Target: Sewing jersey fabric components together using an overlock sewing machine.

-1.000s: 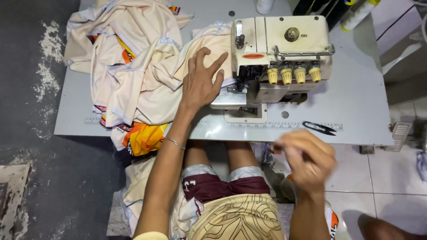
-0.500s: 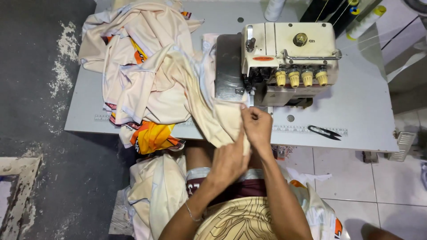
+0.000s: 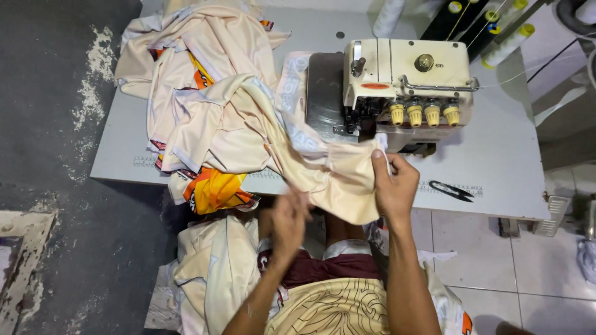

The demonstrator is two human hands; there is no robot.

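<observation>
Fingers (image 3: 380, 162) of the right hand (image 3: 395, 186) are curling over the top edge of the cream cloth (image 3: 338, 177), with the thumb pressing it from the near side, so that hand is clenching the fabric right at the front of the sewing machine (image 3: 406, 87). Just below and to the left, the left hand (image 3: 289, 222) is pinching the same cloth at its lower hem, fingers closing on it, though motion blur is hiding exactly how.

Between the two hands the cloth is stretching as a band whose long axis is running from the heap at upper left down toward the right, ending at the right hand. That end is lying just beside the machine's needle area, which is sitting up and slightly left of the right fingertips; the right hand is the nearer of the two to it.

Behind the band, the heap (image 3: 205, 93) of cream and orange garments is covering the left half of the table (image 3: 496, 149), some of it spilling over the near edge. More cloth (image 3: 211, 273) is hanging beside the person's left knee. Black snips (image 3: 452, 190) are lying on the table right of the right hand, apart from it. Thread cones (image 3: 506, 40) are standing behind the machine.
</observation>
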